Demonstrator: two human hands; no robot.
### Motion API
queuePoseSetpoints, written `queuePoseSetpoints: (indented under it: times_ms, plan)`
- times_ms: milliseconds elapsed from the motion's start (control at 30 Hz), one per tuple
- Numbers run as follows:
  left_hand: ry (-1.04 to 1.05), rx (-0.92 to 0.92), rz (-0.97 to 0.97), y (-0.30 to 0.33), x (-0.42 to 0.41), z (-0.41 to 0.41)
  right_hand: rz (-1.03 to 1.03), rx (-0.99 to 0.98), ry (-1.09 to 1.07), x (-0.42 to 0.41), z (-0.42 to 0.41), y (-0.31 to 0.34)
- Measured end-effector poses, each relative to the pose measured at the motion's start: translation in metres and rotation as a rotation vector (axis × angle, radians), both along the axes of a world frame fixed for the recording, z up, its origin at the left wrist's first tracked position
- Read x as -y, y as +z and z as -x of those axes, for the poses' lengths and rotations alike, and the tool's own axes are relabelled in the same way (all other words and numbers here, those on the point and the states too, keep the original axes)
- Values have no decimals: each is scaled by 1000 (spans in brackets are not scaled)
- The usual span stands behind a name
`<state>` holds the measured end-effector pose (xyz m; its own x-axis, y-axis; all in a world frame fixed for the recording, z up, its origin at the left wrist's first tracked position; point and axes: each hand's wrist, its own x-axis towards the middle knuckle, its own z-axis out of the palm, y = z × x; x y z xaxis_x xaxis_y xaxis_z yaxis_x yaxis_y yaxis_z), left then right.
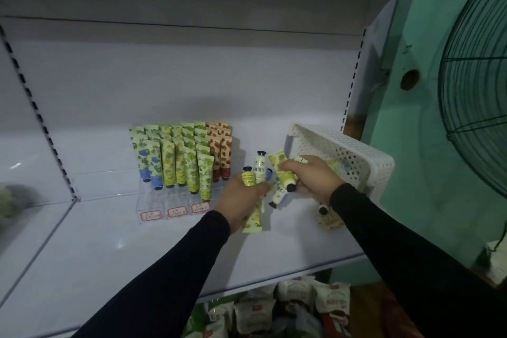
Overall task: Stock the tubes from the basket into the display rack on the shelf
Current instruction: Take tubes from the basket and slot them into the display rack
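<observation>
From my seat I see both hands meeting over the white shelf [115, 250], just right of the clear display rack [172, 200]. My left hand [241, 200] is curled around a bunch of tubes: a yellow tube [248, 177] and a white tube [260, 166] stand up from the fist with their black caps on top, and a pale yellow-green tube [253, 221] hangs out below the palm. My right hand [315, 177] grips another yellow tube [282, 171], tilted with its dark cap pointing down toward the left hand; a small piece of a further tube shows above its knuckles, though I cannot tell how it is held. The two hands sit just beside each other, nearly touching. The rack holds rows of upright tubes [181, 156], blue-flowered at the left, yellow and green in the middle, red-patterned at the right, with three red-bordered labels along its front. The white perforated basket [356, 153] lies tipped on the shelf's right end, right behind my right hand, and the hand and wrist block most of its opening. One loose tube [326, 215] lies on the shelf beneath my right wrist. A green wire fan guard [477, 107] stands at the far right, and packaged goods [274, 307] fill the level below.
</observation>
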<state>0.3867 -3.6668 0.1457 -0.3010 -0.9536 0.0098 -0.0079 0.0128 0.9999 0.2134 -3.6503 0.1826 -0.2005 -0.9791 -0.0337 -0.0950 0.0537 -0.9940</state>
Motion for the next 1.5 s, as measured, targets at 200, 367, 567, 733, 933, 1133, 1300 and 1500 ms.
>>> queuePoseSetpoints:
  times_ms: [200, 367, 567, 733, 933, 1133, 1300, 1500]
  plan:
    - [-161, -95, 17, -5, -13, -26, -77, 170, 103, -6, -37, -4]
    - [-154, -30, 80, -2, -14, -58, -2, 139, 186, -7, -59, 4]
    - [-115, 76, 134, -8, -10, -114, 223, 129, 137, 1, -79, 28]
    - [99, -70, 174, -14, -10, -169, 356, -119, 161, 7, -102, 41]
    - [493, -238, 127, -38, 9, -235, 433, -328, 128, 18, -137, 46]
    - [626, -326, 116, -61, 19, -260, 531, -649, 0, 32, -163, 46]
    - [653, -298, 161, -69, 27, -260, 543, -790, 0, 43, -174, 51]
    - [636, -295, 161, -72, 30, -260, 491, -884, 14, 53, -180, 52]
